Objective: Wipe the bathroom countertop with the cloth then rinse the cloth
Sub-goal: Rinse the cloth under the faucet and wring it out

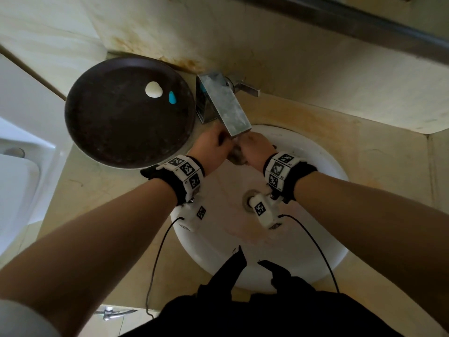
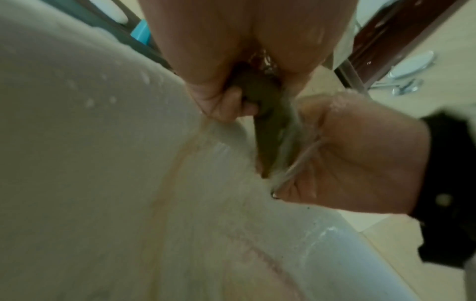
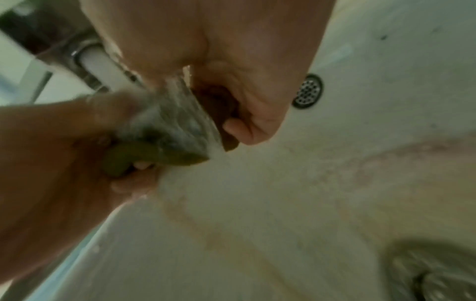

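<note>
Head view, and we're deep into the rinse: over at the left edge of the countertop (image 1: 315, 132) sits a dark round tray (image 1: 126, 113) with a white lump (image 1: 153, 89) and a blue piece (image 1: 172, 97) on it, pressed up against the faucet (image 1: 223, 103) and hanging just past the rim of the sink (image 1: 335, 171). Moving in, the left hand (image 1: 211, 147) has its fingers curled tight round one end of the cloth (image 1: 235, 154), a dark, soaked bundle held right under the spout inside the basin. Water (image 3: 180, 114) is pouring over it in the right wrist view, running off brownish down the bowl. Then the right hand (image 1: 255, 149), fingers wrapped round the other end, so the cloth is stretched between the two fists. What could go wrong? I'd say splash: with the stream hitting a bunched cloth this close to the back rim, water may spray onto the freshly wiped counter or the tray. A slack grip could also drop the cloth onto the drain (image 1: 250, 195) and block it. The spout crowds the hands from above, and the wrist cables (image 1: 160, 251) dangle over the near rim.
</note>
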A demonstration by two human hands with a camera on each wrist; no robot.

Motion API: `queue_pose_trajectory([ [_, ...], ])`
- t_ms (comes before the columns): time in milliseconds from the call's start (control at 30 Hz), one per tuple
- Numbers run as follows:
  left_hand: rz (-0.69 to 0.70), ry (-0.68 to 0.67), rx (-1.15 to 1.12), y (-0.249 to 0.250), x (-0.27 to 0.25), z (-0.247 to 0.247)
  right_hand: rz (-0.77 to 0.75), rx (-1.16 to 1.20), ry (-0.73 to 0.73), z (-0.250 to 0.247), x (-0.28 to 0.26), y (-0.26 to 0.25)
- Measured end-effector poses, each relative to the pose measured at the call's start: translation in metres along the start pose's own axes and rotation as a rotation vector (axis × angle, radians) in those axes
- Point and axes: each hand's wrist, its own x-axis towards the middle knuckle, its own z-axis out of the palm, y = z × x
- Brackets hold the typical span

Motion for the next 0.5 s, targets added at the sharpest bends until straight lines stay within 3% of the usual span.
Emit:
queue_pose_trajectory([
  [100, 0.038, 0.029, -0.092, 0.001, -0.006, 0.0, 0.086, 0.278, 0.007, -0.007, 0.005, 0.016],
  [233, 0.084, 0.038, -0.147, -0.001, -0.005, 0.004, 0.322, 0.656, -0.157, -0.004, 0.001, 0.028],
  [333, 0.121, 0.038, -0.104, -0.002, -0.004, 0.002, 0.278, 0.656, -0.175, 0.002, 0.004, 0.028],
  [500, 0.133, 0.058, -0.025, -0.004, -0.005, 0.001, 0.247, 0.383, -0.144, 0.006, 0.007, 0.017],
])
